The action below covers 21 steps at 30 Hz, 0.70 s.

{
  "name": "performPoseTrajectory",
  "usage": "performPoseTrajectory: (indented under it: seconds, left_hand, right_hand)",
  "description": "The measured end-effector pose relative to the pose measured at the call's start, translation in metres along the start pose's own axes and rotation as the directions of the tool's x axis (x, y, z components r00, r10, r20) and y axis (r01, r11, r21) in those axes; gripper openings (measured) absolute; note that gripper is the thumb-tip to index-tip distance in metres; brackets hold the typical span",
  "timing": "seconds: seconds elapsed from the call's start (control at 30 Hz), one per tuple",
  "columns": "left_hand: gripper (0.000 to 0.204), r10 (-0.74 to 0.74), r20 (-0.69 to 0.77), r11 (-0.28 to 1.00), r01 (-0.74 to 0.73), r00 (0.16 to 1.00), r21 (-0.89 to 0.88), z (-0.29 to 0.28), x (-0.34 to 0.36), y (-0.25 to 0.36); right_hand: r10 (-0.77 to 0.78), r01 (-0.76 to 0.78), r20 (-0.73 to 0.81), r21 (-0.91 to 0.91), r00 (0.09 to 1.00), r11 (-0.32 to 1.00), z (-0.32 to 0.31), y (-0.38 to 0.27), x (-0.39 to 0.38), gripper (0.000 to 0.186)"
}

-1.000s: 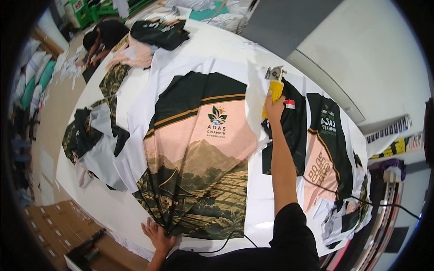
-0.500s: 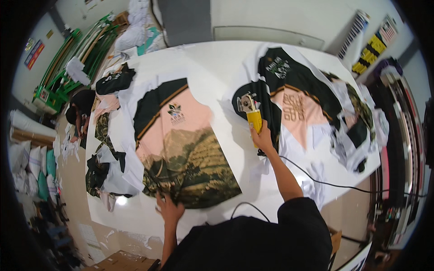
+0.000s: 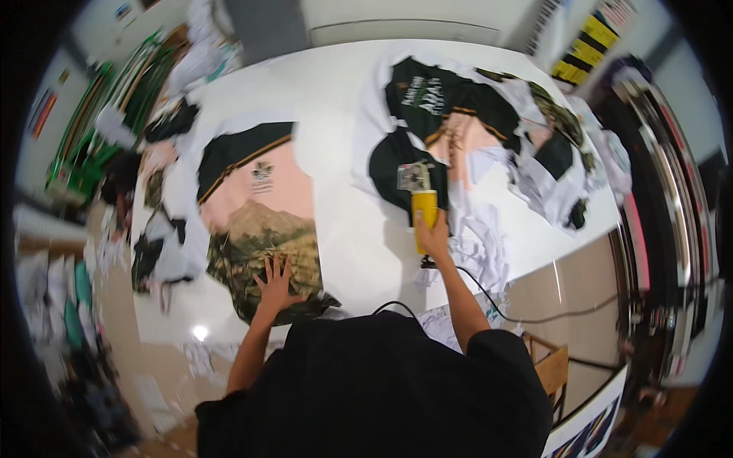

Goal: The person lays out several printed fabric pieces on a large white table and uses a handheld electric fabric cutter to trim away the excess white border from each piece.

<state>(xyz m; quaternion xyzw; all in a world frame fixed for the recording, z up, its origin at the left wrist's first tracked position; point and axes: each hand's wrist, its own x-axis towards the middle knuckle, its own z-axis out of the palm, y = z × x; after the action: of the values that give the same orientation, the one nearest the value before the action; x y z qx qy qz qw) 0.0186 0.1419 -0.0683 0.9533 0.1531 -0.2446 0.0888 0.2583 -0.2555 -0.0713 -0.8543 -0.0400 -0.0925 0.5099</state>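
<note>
My left hand [image 3: 276, 284] lies flat, fingers spread, on the lower part of a printed fabric panel [image 3: 256, 221], dark green and pink with a mountain picture, spread on a white table [image 3: 343, 237]. My right hand [image 3: 435, 229] grips a yellow corded cutting tool [image 3: 421, 200] whose metal head rests near a dark green fabric piece [image 3: 393, 172]. Its black cord [image 3: 489, 301] trails off the table's near edge to the right.
More printed green and pink panels [image 3: 473, 114] and white offcuts [image 3: 477, 244] lie heaped at the right of the table. Dark fabric pieces [image 3: 156, 244] hang over the left edge. Scraps litter the floor [image 3: 191, 355]. A wooden stool [image 3: 551, 366] stands at the right.
The view has swung, so the table looks turned. My right hand with the yellow tool has come back toward me, off the dark panels. My left hand has moved up onto the panel's mountain picture.
</note>
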Motion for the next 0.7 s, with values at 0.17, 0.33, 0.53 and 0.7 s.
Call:
performPoseTrajectory:
  seconds: [0.17, 0.33, 0.53, 0.7]
  left_hand:
    - [0.128, -0.069, 0.044, 0.995, 0.066, 0.997, 0.07, 0.013, -0.117, -0.049]
    - [0.1, -0.202, -0.307, 0.904, 0.057, 0.93, -0.424, 0.042, -0.083, -0.04]
    - [0.124, -0.385, -0.157, 0.842, 0.277, 0.91, -0.463, 0.062, -0.097, -0.063]
    - [0.141, -0.502, -0.042, 0.837, 0.473, 0.864, -0.275, 0.06, -0.135, -0.107]
  right_hand:
    - [0.052, -0.051, -0.001, 0.101, 0.999, 0.994, -0.042, 0.043, -0.012, 0.04]
    - [0.059, -0.081, 0.199, 0.103, 0.978, 0.991, -0.038, -0.006, -0.033, 0.045]
    - [-0.038, 0.062, 0.361, -0.054, 0.932, 0.997, -0.048, -0.047, -0.063, 0.05]
    - [0.025, 0.202, 0.574, -0.329, 0.819, 0.922, -0.055, -0.061, -0.117, 0.056]
